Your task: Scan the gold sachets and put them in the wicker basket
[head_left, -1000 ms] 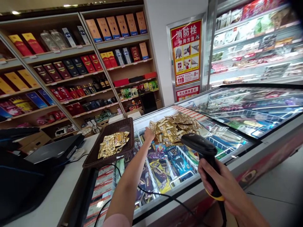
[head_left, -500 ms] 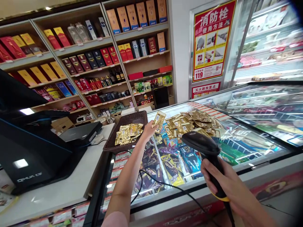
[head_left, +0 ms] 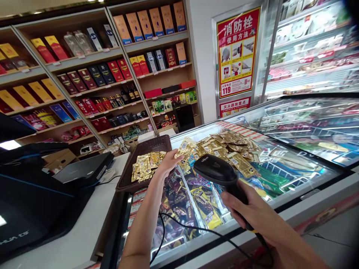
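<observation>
In my left hand [head_left: 169, 162] is a gold packet [head_left: 185, 147], its printed side facing up, held between the basket and a heap of similar packets. My right hand [head_left: 246, 203] is wrapped round the handle of a black barcode scanner [head_left: 215, 169], whose head points left toward the held packet. The heap of gold packets [head_left: 230, 144] lies on the freezer's glass top [head_left: 179, 186]. To the left, a dark brown woven basket [head_left: 133, 157] has several gold packets [head_left: 147, 164] inside. The scanner's black cable [head_left: 202, 228] loops below my arms.
A white counter [head_left: 73, 224] with a black checkout machine [head_left: 33, 201] and a dark flat device [head_left: 84, 162] is at the left. Shelves [head_left: 123, 48] of boxed goods stand behind. Through the glass, bagged frozen goods [head_left: 206, 205] show. A red poster [head_left: 238, 52] hangs on the wall.
My view has turned slightly right. The scanner in my right hand has moved left, closer to the gold packet. My left hand still holds the packet, now lower and tilted differently.
</observation>
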The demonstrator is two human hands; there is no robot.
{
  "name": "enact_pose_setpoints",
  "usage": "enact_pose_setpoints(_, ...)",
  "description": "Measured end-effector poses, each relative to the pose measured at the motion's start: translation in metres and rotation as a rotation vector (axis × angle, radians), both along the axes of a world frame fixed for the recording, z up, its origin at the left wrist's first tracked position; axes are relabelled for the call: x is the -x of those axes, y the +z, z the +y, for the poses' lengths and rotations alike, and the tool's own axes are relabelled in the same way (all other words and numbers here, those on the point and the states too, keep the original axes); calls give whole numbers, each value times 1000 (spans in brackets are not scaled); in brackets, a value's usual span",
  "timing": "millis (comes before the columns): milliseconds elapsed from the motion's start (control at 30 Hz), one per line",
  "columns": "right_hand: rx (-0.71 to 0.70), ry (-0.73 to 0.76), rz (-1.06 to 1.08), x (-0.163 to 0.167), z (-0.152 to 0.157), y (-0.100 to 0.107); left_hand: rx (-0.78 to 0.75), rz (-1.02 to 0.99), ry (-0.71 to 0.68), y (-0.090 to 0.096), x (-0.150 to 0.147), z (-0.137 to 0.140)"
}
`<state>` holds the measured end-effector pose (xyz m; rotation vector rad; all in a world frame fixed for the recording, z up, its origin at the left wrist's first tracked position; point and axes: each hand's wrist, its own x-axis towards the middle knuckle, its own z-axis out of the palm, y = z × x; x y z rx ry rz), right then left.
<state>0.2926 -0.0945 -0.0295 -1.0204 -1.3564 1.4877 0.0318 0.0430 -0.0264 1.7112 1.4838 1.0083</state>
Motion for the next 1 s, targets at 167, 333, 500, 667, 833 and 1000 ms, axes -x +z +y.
enact_pose_setpoints(167, 2, 3, 18, -4, 2, -2, 53, 30, 15, -1, -3, 1)
enact_pose_setpoints(333, 2, -5, 17, -8, 2, -6, 56, 78, -19, -2, -6, 2)
enact_pose_setpoints(500, 9, -39, 5, -6, -4, -1, 21, 137, -36, -3, -5, 2)
enact_pose_setpoints(667, 62, -50, -16, -12, -6, -14, -74, 316, 216, 6, 31, 6)
enact_pose_setpoints(833, 105, -72, -49, -31, -6, -37, 25, 497, 692, 28, 78, -8)
enact_pose_setpoints(1000, 107, -149, 56, -56, -8, -42, -258, 685, 974, 49, 59, -29)
